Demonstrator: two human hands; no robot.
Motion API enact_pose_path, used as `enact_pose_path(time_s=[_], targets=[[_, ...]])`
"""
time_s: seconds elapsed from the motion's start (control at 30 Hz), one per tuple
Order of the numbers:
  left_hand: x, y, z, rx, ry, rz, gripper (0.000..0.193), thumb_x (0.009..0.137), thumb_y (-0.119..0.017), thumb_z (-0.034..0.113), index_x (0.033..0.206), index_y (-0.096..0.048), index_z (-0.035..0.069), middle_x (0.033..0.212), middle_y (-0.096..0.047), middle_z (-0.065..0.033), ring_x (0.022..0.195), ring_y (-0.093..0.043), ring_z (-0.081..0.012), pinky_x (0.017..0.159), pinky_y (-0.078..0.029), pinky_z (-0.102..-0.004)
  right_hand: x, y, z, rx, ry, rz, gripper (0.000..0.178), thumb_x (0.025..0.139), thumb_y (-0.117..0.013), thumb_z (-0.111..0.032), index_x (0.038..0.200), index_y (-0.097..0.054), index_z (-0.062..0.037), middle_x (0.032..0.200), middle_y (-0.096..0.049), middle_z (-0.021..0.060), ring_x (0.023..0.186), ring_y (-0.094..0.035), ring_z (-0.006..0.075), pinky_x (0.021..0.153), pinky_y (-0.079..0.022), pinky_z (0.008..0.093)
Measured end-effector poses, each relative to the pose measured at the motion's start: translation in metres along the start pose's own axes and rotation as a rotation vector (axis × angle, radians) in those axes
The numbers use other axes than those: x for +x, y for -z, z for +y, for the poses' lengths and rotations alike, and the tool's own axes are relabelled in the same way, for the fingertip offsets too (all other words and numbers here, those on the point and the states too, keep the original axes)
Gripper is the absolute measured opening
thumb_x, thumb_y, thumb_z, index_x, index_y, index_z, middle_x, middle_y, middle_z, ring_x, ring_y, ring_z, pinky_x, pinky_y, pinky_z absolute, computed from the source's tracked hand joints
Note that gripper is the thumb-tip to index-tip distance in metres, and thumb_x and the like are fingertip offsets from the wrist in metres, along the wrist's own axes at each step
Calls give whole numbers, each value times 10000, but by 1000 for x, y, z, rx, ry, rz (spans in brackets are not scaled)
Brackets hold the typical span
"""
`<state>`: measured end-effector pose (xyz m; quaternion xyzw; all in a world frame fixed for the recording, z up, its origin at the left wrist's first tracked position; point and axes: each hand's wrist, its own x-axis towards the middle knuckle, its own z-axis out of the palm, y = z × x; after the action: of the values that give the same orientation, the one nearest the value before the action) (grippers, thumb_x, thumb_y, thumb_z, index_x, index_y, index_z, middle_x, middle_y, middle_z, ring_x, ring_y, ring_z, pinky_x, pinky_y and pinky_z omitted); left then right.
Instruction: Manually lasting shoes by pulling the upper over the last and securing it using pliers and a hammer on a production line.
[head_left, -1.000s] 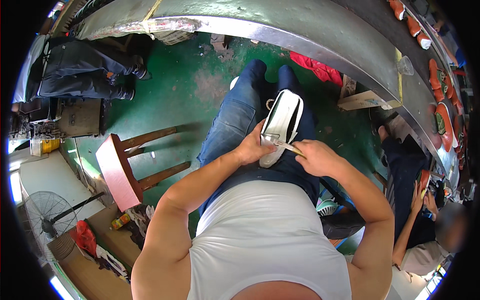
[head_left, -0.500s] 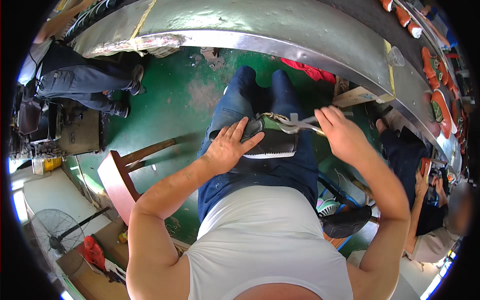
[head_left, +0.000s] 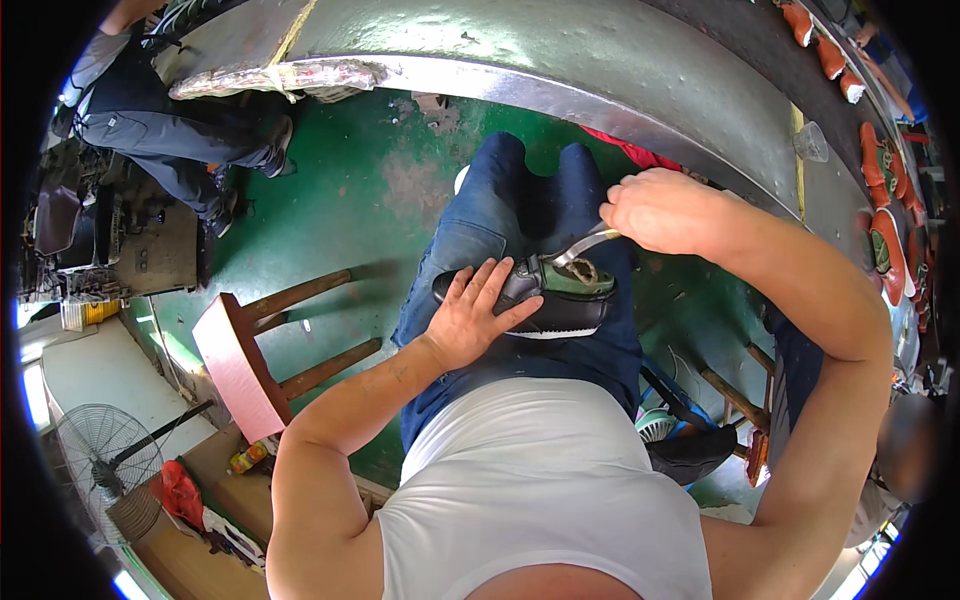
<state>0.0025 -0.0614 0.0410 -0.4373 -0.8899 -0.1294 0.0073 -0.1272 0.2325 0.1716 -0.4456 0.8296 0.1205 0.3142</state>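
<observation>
Nearest is the white top (head_left: 540, 470) of the person at work, then their blue trousers (head_left: 462, 225). A black shoe (head_left: 555, 318) with a green inside lies across the thighs, its pale stitched edge toward the person. The left hand (head_left: 470, 315) is laid over the shoe's left part, fingers (head_left: 484, 282) stretched out and slightly parted, thumb well away from them; they press on the shoe's top rather than wrap around it. The right hand (head_left: 655, 212) has its fingers curled closed around the handle of a metal tool (head_left: 585, 244), whose curved end reaches down to the shoe's opening. Off to the left is a stool (head_left: 238, 370) with a pink seat. Farther away runs a long metal surface (head_left: 560, 40), a red cloth (head_left: 640, 152) below its edge. A clear cup (head_left: 811, 142) and orange shoes (head_left: 885, 250) are at the far right.
</observation>
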Motion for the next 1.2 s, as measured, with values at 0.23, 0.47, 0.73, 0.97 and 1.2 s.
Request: enact_pose_path(time_s=[0.23, 0.47, 0.73, 0.97, 1.2], targets=[[8, 8, -11, -57, 42, -33, 662, 832, -582, 101, 1446, -496, 333, 1460, -417, -280, 1274, -527, -405, 1044, -420, -521, -123, -65, 15, 348, -372, 295, 251, 892, -622, -79, 1136, -616, -20, 1037, -674, 137, 919, -663, 292, 818, -533, 417], [48, -32, -4, -1512, 700, -239, 898, 822, -783, 135, 1540, -265, -17, 1372, -558, -211, 1266, -544, -268, 1102, -396, -343, -107, -138, -92, 1628, -543, 257, 332, 920, -606, -110, 1227, -585, 15, 974, -683, 102, 793, -639, 157, 740, -542, 316], [33, -42, 42, -1455, 708, -151, 967, 868, -736, 135, 1562, -81, -25, 1502, -406, -228, 1394, -418, -294, 1171, -305, -340, -40, -146, -130, 861, -292, 546, 527, 873, -591, -8, 1365, -438, 100, 1264, -563, 248, 1141, -579, 414, 974, -482, 451], [23, -38, 30, -1293, 496, -288, 937, 937, -655, 288, 1558, -47, -62, 1563, -307, -237, 1460, -316, -313, 1194, -259, -351, -30, -56, -107, 474, -251, 35, 203, 852, -594, -66, 1007, -625, 61, 896, -702, 219, 920, -673, 430, 809, -536, 485], [46, -73, 40, -1808, 1324, 214, 723, 1054, -283, 569, 1511, -387, 19, 1503, -463, -147, 1361, -456, -269, 1110, -380, -402, 4, -117, -120, 858, -229, 276, 249, 873, -655, -208, 964, -624, 22, 889, -679, 257, 888, -656, 440, 793, -516, 524]])
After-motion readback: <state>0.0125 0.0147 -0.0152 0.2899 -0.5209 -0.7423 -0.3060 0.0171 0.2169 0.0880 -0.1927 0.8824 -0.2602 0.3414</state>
